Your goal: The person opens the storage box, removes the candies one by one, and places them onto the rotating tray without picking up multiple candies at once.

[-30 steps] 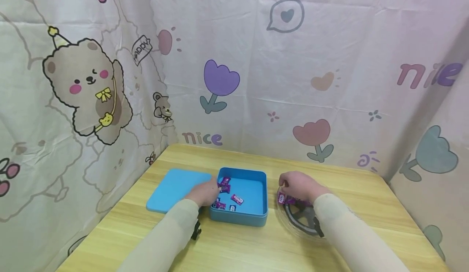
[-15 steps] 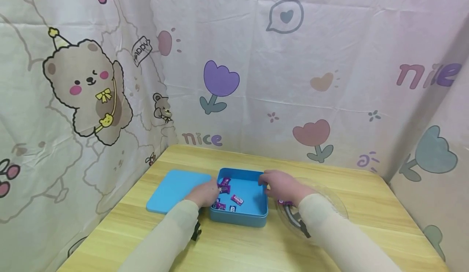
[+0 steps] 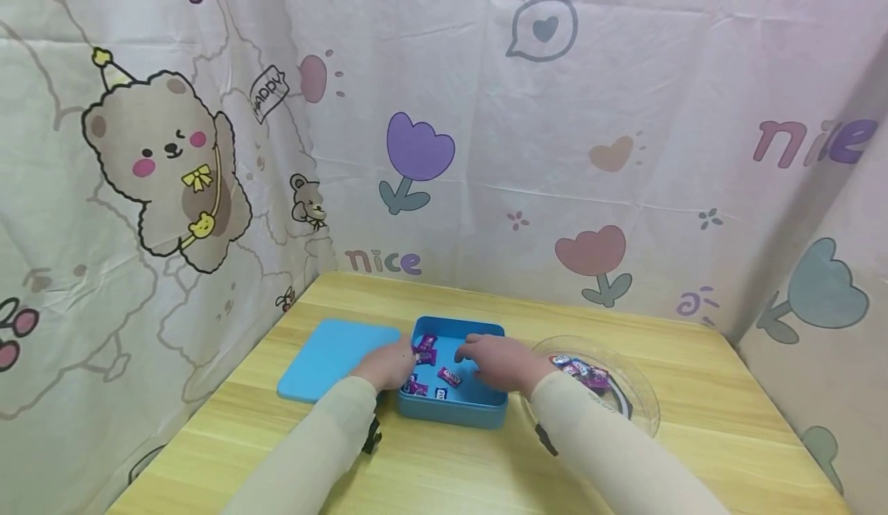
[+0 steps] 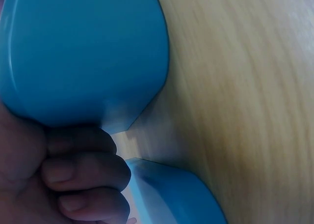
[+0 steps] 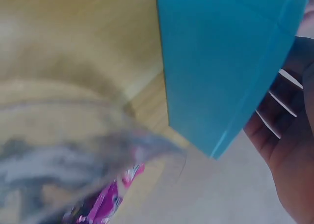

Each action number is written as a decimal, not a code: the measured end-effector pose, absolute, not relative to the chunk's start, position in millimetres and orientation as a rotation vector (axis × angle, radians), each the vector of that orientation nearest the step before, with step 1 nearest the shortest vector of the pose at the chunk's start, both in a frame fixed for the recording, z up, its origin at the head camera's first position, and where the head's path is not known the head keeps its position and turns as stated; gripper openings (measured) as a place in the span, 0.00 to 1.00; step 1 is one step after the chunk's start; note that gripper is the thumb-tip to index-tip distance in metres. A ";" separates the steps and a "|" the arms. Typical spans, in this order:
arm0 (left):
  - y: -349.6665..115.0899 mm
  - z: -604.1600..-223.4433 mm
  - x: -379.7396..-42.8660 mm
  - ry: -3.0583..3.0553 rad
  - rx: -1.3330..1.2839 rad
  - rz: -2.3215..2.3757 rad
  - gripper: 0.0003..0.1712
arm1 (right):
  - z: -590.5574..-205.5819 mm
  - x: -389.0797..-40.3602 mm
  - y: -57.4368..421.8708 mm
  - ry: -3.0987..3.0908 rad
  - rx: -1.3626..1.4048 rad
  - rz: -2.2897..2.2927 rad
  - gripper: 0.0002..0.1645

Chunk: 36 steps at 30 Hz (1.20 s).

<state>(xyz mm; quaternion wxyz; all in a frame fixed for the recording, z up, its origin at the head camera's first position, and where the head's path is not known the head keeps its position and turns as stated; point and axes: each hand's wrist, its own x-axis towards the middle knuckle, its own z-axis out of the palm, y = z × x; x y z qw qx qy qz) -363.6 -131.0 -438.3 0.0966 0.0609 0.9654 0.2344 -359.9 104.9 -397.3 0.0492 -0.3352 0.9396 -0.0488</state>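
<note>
While one wrapped sweet (image 3: 449,377) lies near the middle of the floor of the blue box (image 3: 451,415), other sweets (image 3: 425,357) sit along its left wall and toward its near left corner. Over the right part of the box hangs the right hand (image 3: 501,361), fingers loosely extended and slightly apart, with nothing visible in them. At the left wall is the left hand (image 3: 388,365), fingers curled and, it seems, gripping the box; its thumb is hidden.

I judge the step in hand to be right-hand work inside the box, with the left hand steadying it. A next move would call for the right fingers to clear the right wall without knocking it, and for a firm left-hand hold.

Right of the box, a clear bowl (image 3: 650,399) carries more wrapped pieces (image 3: 583,372); a blue lid (image 3: 333,357) lies flat between the box and the left edge of the wooden counter (image 3: 451,469).

The right sleeve (image 3: 610,438) covers the bowl's near side, and a dark band (image 3: 626,404) there is hard to identify. Anything under the right palm cannot be seen. In the right wrist view the bowl is blurred; the left wrist view shows no sweets. The counter's near edge is cut off.
</note>
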 end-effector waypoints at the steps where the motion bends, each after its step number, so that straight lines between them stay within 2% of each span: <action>1: -131.1 -437.5 -363.5 2.860 0.182 0.689 0.34 | -399.3 -360.4 102.5 2.858 -1.015 -0.148 0.21; 13: -129.7 -433.5 -364.9 2.833 0.181 0.690 0.34 | -423.6 -369.5 81.3 2.803 -1.062 -0.133 0.26; 21: -130.0 -433.2 -365.9 2.841 0.215 0.676 0.34 | -430.1 -373.0 79.0 2.802 -1.105 -0.116 0.19; 36: -132.6 -435.0 -364.1 2.838 0.204 0.696 0.34 | -429.9 -370.8 77.4 2.821 -1.096 -0.051 0.14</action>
